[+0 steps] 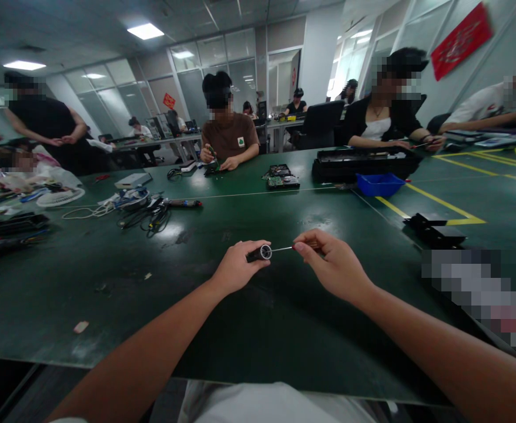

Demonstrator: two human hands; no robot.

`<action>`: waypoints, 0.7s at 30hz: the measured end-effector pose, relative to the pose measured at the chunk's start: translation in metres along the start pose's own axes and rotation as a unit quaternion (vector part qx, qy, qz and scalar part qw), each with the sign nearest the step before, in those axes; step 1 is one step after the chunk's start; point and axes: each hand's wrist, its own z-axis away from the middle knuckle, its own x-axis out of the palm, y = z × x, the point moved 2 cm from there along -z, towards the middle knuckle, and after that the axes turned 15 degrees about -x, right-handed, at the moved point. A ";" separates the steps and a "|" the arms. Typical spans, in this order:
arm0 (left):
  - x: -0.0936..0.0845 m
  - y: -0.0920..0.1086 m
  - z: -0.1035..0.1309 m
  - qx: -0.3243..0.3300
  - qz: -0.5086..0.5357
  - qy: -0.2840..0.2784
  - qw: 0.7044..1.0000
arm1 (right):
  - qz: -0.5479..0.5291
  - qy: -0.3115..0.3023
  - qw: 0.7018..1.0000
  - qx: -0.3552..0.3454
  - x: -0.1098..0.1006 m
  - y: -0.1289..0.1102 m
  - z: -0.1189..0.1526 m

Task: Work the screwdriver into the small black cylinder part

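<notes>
Pointing its round end toward my right side, the black tube [256, 255] sits over the green table [223, 329]. My left hand [239, 267] grips it. A thin metal rod [282, 249] lies nearly sideways, tip by that end; my right hand [334, 264] pinches its other end. I can't tell if the tip is inside.

Forearms [146, 341] inward and forward, left hand [238, 267] curled, right hand [335, 263] in fingertip pinch
</notes>
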 end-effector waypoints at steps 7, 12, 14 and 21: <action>0.001 -0.001 0.000 0.001 -0.003 -0.003 1.000 | 0.009 -0.012 0.997 0.073 0.000 0.000 -0.002; 0.001 0.000 0.000 -0.003 -0.006 -0.007 1.000 | 0.030 -0.025 0.997 0.063 0.000 0.004 -0.002; 0.001 -0.001 0.000 -0.005 -0.007 -0.006 1.000 | 0.011 -0.036 0.998 0.048 0.001 0.005 -0.002; -0.002 -0.010 -0.003 -0.004 0.005 0.013 1.000 | -0.019 -0.059 0.998 0.024 0.004 0.001 -0.001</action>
